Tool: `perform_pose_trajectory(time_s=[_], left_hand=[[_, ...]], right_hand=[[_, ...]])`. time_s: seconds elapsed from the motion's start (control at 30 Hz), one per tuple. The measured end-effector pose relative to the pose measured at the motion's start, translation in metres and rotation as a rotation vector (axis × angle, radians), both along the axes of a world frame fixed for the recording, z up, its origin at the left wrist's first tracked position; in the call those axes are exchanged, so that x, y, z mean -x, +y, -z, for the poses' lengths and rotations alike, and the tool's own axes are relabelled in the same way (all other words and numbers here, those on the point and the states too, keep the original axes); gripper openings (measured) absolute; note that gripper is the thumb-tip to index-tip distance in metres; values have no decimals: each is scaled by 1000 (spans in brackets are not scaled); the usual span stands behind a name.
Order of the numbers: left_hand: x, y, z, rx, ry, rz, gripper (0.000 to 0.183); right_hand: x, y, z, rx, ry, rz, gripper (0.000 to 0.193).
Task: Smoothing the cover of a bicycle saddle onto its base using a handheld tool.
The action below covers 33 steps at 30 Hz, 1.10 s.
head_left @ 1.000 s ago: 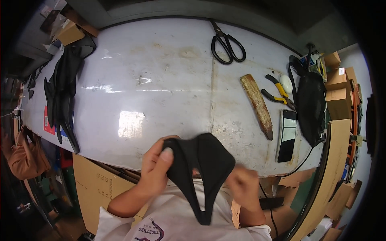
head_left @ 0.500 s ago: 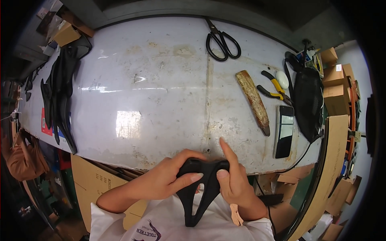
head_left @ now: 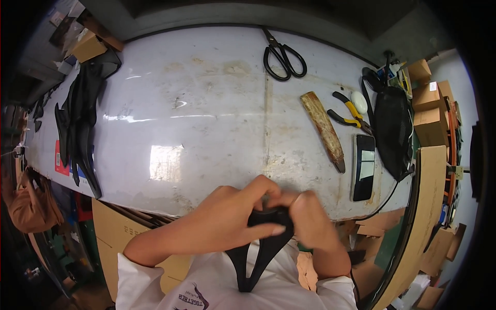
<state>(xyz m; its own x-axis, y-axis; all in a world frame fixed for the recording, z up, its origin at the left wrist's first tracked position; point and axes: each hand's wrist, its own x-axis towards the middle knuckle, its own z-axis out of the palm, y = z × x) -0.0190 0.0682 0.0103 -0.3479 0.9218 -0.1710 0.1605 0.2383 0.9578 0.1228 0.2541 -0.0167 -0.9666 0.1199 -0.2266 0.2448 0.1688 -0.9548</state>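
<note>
A black bicycle saddle point(head_left: 264, 254), or its cover, is held at the table's near edge in front of my chest. Its narrow end points toward me and a long slot runs down its middle. My left hand point(head_left: 232, 214) grips the wide end, thumb lying across the top and fingers bent over the far rim. My right hand point(head_left: 316, 222), slightly blurred, is curled at the far right of that rim, close to the left fingertips. What its fingertips pinch is partly hidden.
On the table's right lie large scissors point(head_left: 283, 59), a wrapped-handle tool point(head_left: 323, 129), yellow-black pliers point(head_left: 351, 111), a white oval object point(head_left: 359, 102), a phone point(head_left: 364, 168) and a black mesh bag point(head_left: 392, 129). Black pieces point(head_left: 77, 113) are piled left. Another person point(head_left: 33, 206) is at far left.
My right hand has gone from thumb on top with the index finger raised to curled at the far rim. My left hand has shifted right, its fingers bending further over the edge.
</note>
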Motion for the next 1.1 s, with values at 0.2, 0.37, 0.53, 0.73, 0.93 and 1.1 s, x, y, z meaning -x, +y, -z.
perform_pose_trajectory(time_s=[0.2, 0.37, 0.53, 0.73, 0.93, 1.1], left_hand=[[-4, 9, 29, 7, 175, 50, 48], [9, 28, 47, 75, 54, 407, 33], [-4, 27, 46, 96, 105, 326, 31], [-8, 34, 50, 68, 31, 284, 26], [-5, 29, 57, 129, -14, 282, 23], [-4, 28, 58, 68, -9, 278, 28]], right_hand=[[57, 70, 29, -1370, 251, 385, 41], [64, 96, 40, -923, 262, 333, 46], [3, 55, 22, 603, 788, 324, 33], [-39, 5, 20, 347, 811, 157, 26], [6, -9, -4, 56, 1011, -397, 16], [9, -9, 0, 206, 872, -303, 20]])
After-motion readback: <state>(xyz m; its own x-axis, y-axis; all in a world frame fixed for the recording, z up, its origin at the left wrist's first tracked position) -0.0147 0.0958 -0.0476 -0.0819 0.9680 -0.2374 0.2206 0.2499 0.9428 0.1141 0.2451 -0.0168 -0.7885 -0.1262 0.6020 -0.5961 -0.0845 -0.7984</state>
